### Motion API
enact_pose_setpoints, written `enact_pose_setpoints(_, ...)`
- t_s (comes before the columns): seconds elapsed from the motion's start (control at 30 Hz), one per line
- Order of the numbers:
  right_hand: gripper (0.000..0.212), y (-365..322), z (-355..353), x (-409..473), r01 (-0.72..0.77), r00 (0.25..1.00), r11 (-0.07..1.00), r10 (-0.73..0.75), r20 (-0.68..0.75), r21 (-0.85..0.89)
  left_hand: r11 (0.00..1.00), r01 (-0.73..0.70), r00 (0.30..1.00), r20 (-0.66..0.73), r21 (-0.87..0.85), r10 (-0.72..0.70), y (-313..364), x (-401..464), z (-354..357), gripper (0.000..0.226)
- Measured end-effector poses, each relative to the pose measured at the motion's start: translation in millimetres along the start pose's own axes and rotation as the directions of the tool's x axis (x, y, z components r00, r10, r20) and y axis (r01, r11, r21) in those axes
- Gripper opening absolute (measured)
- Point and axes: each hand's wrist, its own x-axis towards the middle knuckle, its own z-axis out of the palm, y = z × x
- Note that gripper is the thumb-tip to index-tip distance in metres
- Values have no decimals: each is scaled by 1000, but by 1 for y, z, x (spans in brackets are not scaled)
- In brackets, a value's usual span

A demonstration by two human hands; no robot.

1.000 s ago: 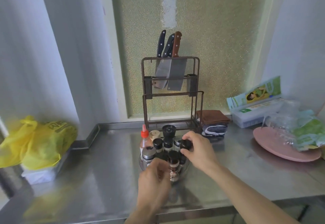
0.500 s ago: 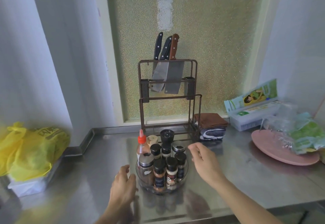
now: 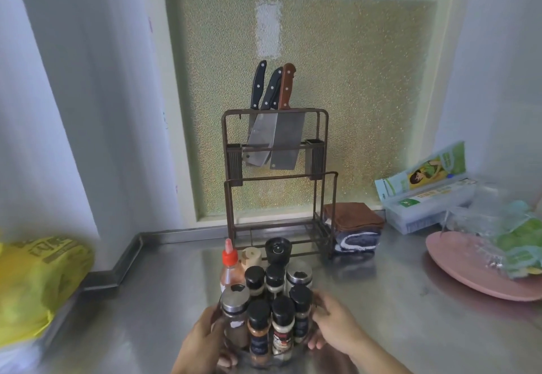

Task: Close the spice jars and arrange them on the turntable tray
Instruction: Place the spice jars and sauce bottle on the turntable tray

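- We have our left hand [image 3: 202, 341] curled against the left side of the clear turntable tray [image 3: 264, 359], its grip grasping the rim.
- Our right hand [image 3: 334, 323] does the same on the right side, fingers [image 3: 321, 304] wrapped round the tray's edge.
- The tray sits on the steel bench [image 3: 381, 300] between our hands, at the near edge of the view.
- The spice jars [image 3: 283, 323] stand upright and packed close on the tray, each with a black cap on; two steel-topped shakers [image 3: 234, 312] stand among them.
- At the back of the cluster we see a sauce bottle with a red nozzle [image 3: 228, 265], a small wooden-topped pot [image 3: 251, 256] and a black grinder [image 3: 278, 252]; we cannot tell whether these are on the tray or just behind it.
- To the left, well apart, lies a yellow plastic bag [image 3: 38, 282].
- To the right, a pink plate [image 3: 469, 274] carries clear wrapping and green packets [image 3: 516, 244].
- Behind the tray stands a brown wire rack [image 3: 322, 197] holding knives [image 3: 278, 127], blades down.
- Beside the rack are folded cloths [image 3: 352, 227], and further right a box with a leaflet [image 3: 422, 189].
- Frosted glass [image 3: 337, 80] fills the wall behind.
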Motion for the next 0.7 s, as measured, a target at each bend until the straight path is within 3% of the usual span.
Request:
enact_pose_setpoints(0.3,23,-2,8,-1,42,998,998,-44,-46,-51,991,-132,989,71,7,131,-5,3,-12,23)
enact_pose_setpoints(0.53,27,-28,45,-4,77,997,997,-77,-1,-3,991,-131,991,13,-6,131,-21,10,-51,27)
enact_pose_setpoints(0.7,26,-55,93,11,66,995,998,-65,71,-18,982,-165,985,-31,88,169,-24,28,-106,31)
